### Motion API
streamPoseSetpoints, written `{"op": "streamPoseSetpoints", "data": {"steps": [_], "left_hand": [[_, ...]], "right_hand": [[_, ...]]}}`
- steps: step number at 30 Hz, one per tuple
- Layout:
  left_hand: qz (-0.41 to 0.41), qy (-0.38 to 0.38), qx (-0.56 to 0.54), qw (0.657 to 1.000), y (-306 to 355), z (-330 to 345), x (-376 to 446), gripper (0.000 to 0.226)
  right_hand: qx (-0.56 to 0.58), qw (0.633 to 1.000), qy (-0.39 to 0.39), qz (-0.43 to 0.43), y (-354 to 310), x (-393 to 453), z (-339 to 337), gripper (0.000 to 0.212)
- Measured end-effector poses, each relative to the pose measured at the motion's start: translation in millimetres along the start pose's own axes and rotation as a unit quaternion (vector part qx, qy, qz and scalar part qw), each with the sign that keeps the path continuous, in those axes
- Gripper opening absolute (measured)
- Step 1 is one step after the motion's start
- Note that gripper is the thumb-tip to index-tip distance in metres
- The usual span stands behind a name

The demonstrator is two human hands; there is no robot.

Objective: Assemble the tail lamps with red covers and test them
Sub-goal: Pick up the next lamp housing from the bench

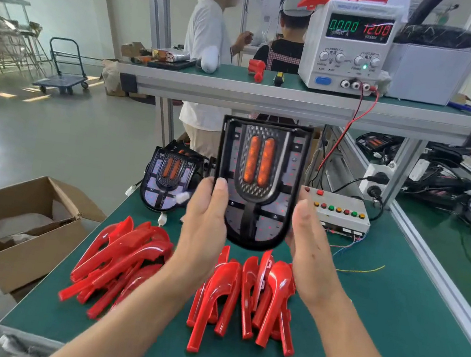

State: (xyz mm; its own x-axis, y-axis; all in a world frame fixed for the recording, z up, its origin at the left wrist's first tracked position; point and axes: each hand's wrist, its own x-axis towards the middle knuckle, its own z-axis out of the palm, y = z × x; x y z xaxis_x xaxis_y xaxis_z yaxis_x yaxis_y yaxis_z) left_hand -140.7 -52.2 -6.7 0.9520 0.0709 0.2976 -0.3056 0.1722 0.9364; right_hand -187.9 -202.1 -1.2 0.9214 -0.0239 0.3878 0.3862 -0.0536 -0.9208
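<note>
Hands up in front of us, and we have a tail lamp raised above the middle of the green tabletop, its face toward us and its rounded end pointing down. Our left hand has its grip on the lamp's left edge, thumb lying flat over the black rim, fingers hidden behind it. Our right hand meets the right edge, palm turned inward; the thumb sits along the frame, and we cannot tell how the fingers lie behind. Two orange strips sit side by side in the lamp's centre.

Below the lamp, toward the near edge, red covers lie in a loose heap, and a second heap of red covers lies toward the left edge. Further back by the left edge, more uncovered lamps sit stacked, white plugs trailing beside them. Behind our right hand, a white button box with a row of coloured buttons rests on the tabletop.

Up on the shelf, a power supply reads 0.000 in green and 12.00 in red, with red and black leads dropping from its terminals. An open cardboard box stands on the floor off the left edge. Two people stand beyond the shelf.
</note>
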Motion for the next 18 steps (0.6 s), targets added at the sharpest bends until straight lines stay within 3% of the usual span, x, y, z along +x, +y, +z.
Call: {"op": "streamPoseSetpoints", "data": {"steps": [2,6,9,11,15,18], "left_hand": [[-0.017,-0.002,0.008,1.0,4.9,8.4,-15.2,0.042],[0.011,-0.076,0.069,0.995,11.4,4.2,-34.1,0.05],[0.074,-0.009,0.167,0.983,5.4,-10.4,-39.3,0.033],[0.081,-0.009,0.253,0.964,-6.4,-15.3,-41.5,0.026],[0.049,-0.137,0.398,0.906,-39.9,-13.9,-43.2,0.071],[0.06,-0.172,0.478,0.859,-59.0,-11.3,-29.6,0.087]], "right_hand": [[0.064,0.998,0.014,0.008,-5.6,6.2,9.5,0.078],[0.21,0.965,0.15,0.045,-8.7,7.2,4.0,0.05],[0.334,0.918,0.197,0.077,-10.1,2.5,-14.6,0.049],[0.38,0.901,0.189,0.086,-14.6,-1.3,-22.6,0.048],[0.426,0.893,0.12,0.083,-28.3,-8.3,-25.9,0.05],[0.449,0.886,0.078,0.09,-39.7,-12.9,-28.7,0.048]]}}
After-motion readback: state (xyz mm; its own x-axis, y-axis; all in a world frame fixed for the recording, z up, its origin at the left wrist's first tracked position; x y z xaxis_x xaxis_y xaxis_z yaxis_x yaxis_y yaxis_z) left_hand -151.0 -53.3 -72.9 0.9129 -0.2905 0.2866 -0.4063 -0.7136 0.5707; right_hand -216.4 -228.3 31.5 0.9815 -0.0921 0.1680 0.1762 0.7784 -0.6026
